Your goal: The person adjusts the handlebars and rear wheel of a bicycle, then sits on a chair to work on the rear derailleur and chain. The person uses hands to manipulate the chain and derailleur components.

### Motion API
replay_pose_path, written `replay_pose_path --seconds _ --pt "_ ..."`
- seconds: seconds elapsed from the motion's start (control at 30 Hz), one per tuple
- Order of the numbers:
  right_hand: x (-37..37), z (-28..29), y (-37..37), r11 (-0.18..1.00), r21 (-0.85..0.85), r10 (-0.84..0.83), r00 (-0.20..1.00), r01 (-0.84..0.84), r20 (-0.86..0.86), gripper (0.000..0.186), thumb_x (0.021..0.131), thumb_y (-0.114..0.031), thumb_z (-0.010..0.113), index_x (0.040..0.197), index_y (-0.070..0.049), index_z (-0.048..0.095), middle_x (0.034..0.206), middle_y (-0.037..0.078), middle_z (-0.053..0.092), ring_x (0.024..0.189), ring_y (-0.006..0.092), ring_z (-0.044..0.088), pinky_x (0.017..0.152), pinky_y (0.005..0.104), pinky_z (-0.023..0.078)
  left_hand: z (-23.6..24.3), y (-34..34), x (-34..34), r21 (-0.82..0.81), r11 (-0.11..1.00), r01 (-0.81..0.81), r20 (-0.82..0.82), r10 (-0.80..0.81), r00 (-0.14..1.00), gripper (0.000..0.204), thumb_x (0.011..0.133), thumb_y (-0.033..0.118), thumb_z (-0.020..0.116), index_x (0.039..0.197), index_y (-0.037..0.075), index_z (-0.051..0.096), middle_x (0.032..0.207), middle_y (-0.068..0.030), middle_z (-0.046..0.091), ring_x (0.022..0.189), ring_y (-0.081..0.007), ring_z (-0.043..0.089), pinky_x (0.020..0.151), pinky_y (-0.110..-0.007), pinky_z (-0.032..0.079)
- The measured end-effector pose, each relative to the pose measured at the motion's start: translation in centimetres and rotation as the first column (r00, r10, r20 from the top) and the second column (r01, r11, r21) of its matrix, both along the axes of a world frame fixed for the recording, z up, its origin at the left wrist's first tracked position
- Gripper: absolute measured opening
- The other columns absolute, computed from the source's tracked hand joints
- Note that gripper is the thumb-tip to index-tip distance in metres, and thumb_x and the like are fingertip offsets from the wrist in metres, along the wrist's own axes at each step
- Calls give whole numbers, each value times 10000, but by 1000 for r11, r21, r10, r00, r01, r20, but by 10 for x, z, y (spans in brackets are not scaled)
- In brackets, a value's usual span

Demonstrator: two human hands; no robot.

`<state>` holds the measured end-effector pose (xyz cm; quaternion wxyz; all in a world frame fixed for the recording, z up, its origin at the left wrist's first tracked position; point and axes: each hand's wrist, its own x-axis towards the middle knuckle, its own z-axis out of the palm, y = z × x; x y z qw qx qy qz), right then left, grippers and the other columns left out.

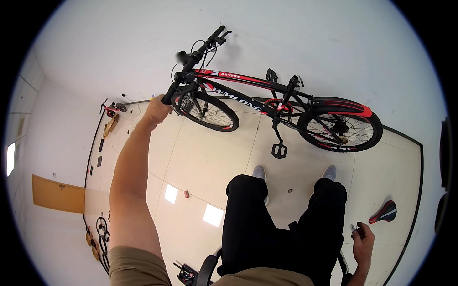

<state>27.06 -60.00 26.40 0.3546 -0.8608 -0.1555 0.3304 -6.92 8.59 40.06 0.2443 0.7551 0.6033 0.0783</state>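
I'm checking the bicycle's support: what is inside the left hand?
The left hand closes around a black handlebar grip, partly visible; its enclosed end and the palm are hidden.

Black bike [260, 107], red accents, standing upright on floor [205, 157] around 1 o'clock. Handlebar [191, 64] at 11, rear wheel [377, 133] near 3. Small silvery bit [353, 228] down around 4, kinda too tiny to ID.

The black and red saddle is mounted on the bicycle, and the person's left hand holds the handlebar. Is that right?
Not quite: the head view shows the saddle off the bicycle, lying on the floor at right. The left hand does hold the handlebar.
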Motion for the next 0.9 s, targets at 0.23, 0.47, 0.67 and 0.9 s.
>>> replay_pose_path --seconds 0.23,0.47,0.67,0.9 --pt "1 -4 -4 1000 -5 -7 1000 7 -19 340 928 3 614 1256 93 625 914 118 676 839 169 632 805 313 515 0 -2 2 -3 1000 4 1 -4 1000 198 857 65 682 1018 32 570 676 0 472 476 -94 385 408 -306 295" --pt "2 1 1 1000 -4 -5 1000 5 -17 339 929 8 611 1256 96 621 913 121 676 845 173 637 811 314 516 0 0 -1 -15 1000 -13 10 14 1000 202 858 62 680 1026 35 571 682 1 472 480 -92 379 410 -302 293" --pt "2 -2 -1 1000 16 12 1000 -12 20 355 918 -21 618 1250 105 617 876 113 675 811 166 635 776 315 515 0 1 -3 2 1000 -5 4 5 1000 203 856 67 684 1025 34 577 682 2 475 483 -90 381 415 -303 293" --pt "-1 -9 -8 999 30 9 1000 -10 25 363 910 -28 628 1247 109 618 864 110 677 797 165 636 762 315 515 5 -3 0 -3 1000 -23 -12 23 1000 231 832 57 662 1055 -4 652 741 -46 590 573 -134 500 485 -335 386"
